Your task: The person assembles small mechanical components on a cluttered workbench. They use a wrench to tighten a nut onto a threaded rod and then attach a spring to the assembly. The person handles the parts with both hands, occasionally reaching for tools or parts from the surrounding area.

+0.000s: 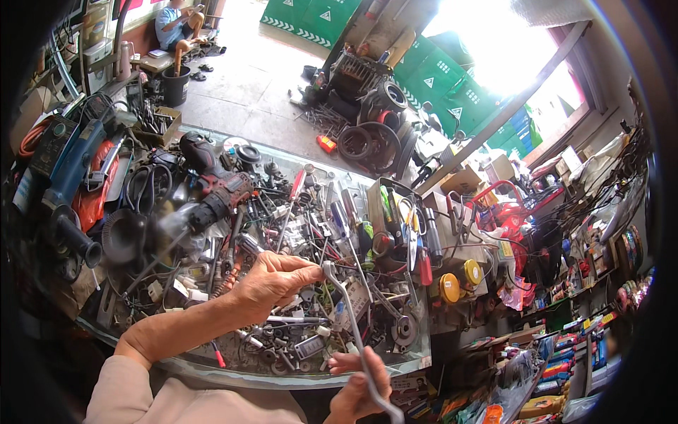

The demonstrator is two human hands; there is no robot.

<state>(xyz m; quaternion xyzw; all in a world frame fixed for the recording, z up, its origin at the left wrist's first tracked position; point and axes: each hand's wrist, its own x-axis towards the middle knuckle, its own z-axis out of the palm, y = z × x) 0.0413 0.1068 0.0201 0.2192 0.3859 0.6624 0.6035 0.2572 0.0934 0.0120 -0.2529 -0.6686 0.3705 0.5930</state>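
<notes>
A long silver offset ring wrench (352, 311) slants over the cluttered bench, its ring end up by my left hand and its other end low at the picture's edge. My left hand (272, 284) reaches across from the left, thumb and fingers pinched at the ring end; whether a small part is also between the fingertips, I cannot tell. Lower down, my right hand (361, 390) holds the shaft between thumb and fingers, with some fingers stretched out. Loose sockets, bolts, connectors and small metal parts lie below both hands.
A red-black cordless drill (215, 187) lies beyond my left hand. A tool tray (381, 215) with scissors and screwdrivers sits at the right. A blue angle grinder (78, 166) is far left. Tyres (374, 141) stand on the floor beyond, and a seated person (176, 27) is at the back.
</notes>
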